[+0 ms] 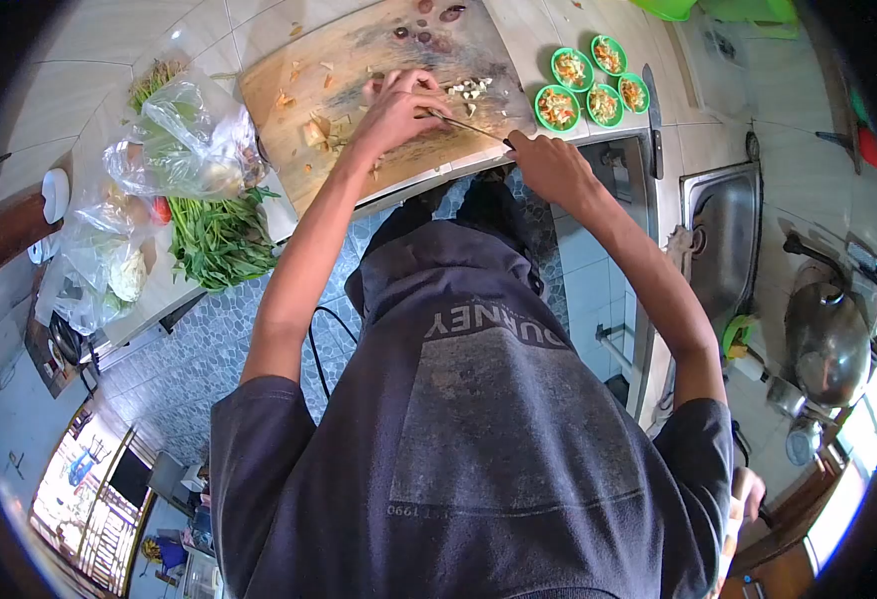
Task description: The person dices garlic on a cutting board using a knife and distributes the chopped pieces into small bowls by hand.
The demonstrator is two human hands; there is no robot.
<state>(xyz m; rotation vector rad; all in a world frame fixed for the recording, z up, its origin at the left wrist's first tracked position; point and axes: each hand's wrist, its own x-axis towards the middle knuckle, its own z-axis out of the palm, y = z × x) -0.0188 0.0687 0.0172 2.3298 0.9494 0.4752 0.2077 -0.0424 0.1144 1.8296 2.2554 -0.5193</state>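
Note:
My right hand (550, 168) is wrapped round the handle of a kitchen knife (473, 130). The blade points left across the wooden cutting board (378, 40) to the fingers of my left hand (398, 112). Those fingers are curled down on the board, and whatever they hold is hidden under them. Small pale diced pieces (470, 92) lie just right of my left hand. To its left are larger pale yellowish pieces (320, 132), and orange scraps (285, 101) are scattered farther left.
Several small green bowls (558, 108) of shredded vegetables stand right of the board, beside another knife (654, 120). Farther right is a metal sink (693, 200). Leafy greens (221, 240) and plastic bags (184, 140) of produce crowd the left counter. Another person's hand (748, 491) shows at lower right.

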